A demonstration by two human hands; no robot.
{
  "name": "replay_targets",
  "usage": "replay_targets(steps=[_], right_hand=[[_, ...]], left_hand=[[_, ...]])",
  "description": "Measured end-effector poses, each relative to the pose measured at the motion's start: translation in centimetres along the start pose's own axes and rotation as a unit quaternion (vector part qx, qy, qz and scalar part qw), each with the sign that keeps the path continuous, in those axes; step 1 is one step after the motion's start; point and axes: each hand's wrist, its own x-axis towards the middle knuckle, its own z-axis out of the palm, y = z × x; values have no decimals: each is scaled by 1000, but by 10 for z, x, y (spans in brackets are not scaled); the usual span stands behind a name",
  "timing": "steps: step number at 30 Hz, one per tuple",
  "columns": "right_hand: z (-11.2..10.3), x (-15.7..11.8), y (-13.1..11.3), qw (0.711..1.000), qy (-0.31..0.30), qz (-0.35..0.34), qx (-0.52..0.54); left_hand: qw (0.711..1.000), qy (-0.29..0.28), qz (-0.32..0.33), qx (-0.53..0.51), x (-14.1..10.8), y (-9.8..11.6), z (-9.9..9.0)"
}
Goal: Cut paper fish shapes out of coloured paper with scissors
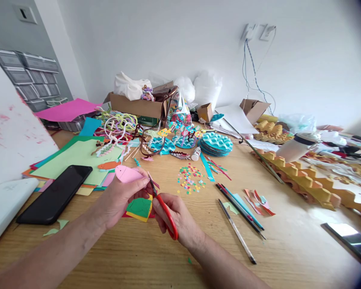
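Note:
A pink paper fish (126, 174) with a drawn eye and curved line is pinched in my left hand (128, 194). My right hand (176, 216) is wrapped round the handles of red-handled scissors (169, 220). The dark blades point up and away, right beside the fingertips of my left hand, and a thin pink strip shows at them. Below the hands lie green and yellow paper pieces (139, 208) with drawn lines on the green one. An orange paper fish (108, 165) rests on the light green sheets (75, 158) to the left.
A black phone (55, 194) lies at the left. Confetti dots (191, 178), pens (237, 230) and paper scraps (260, 202) are spread to the right. Scalloped blue discs (215, 143), a cardboard box (135, 106) and yellow egg trays (301, 176) stand further back and right.

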Motion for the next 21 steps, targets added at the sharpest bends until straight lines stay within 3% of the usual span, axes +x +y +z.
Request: replay_targets(steps=[21], right_hand=[[0,-2,0,1000,-9,-4,-5]], left_hand=[[999,-32,-23,20,2,4,-9]])
